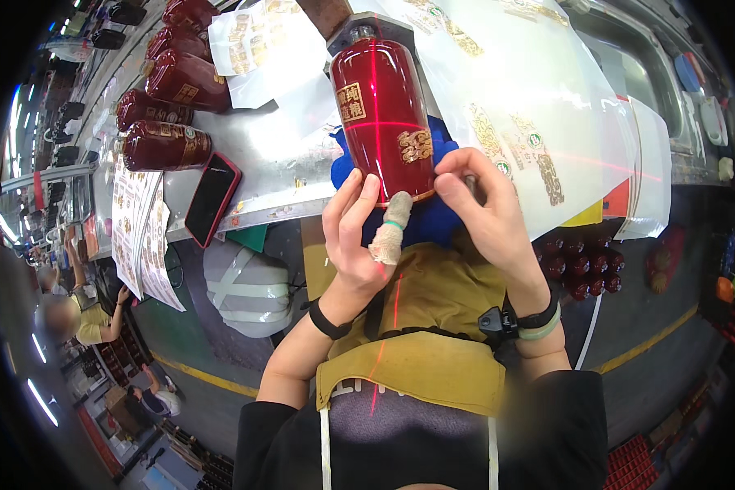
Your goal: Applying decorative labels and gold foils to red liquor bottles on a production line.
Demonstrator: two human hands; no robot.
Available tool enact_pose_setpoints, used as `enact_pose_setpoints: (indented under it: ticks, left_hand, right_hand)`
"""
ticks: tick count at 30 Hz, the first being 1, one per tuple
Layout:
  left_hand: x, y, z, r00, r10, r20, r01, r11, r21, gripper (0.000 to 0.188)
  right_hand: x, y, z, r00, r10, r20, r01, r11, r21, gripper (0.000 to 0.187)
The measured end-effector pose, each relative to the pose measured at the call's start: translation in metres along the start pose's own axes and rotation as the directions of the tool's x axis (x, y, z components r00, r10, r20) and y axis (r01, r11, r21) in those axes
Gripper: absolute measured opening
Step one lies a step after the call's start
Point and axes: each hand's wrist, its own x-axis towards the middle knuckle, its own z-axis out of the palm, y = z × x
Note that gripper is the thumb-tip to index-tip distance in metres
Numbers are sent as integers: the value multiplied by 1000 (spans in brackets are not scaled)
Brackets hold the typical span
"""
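Observation:
A glossy dark red bottle (384, 114) with gold labels lies on a blue cloth (433, 216) at the near edge of the metal table (253, 151), with red laser lines crossing it. My left hand (361, 233), its thumb wrapped in tape, touches the bottle's base from the left. My right hand (482, 208) pinches at the base's right corner, next to a small gold label. Whether a label is between those fingers I cannot tell.
Several more red bottles (167, 145) lie at the table's left. A red-cased phone (212, 198) rests beside them. White label backing sheets (539, 98) cover the right side, and label sheets (143, 237) hang off the left edge. Crates of bottles (584, 263) stand on the floor. Other people work at far left.

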Motion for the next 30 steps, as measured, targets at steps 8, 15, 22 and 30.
enact_pose_setpoints:
  ticks: [8, 15, 22, 30]
  left_hand:
    - [9, 31, 32, 938, -267, -223, 255, 963, -85, 57]
    - [19, 12, -8, 990, -136, -40, 132, 986, -104, 47]
    - [20, -2, 7, 986, -152, 64, 160, 975, -151, 55]
    - [18, -4, -3, 987, -122, 100, 132, 986, -103, 64]
  right_hand:
    - [-10, 0, -12, 985, -114, -131, 119, 992, 38, 20]
    - [-18, -5, 9, 958, -214, -190, 192, 973, -128, 9]
    - [-13, 5, 26, 943, -287, -167, 230, 928, -293, 7]
    - [-15, 10, 21, 949, -221, -227, 171, 961, -219, 6]
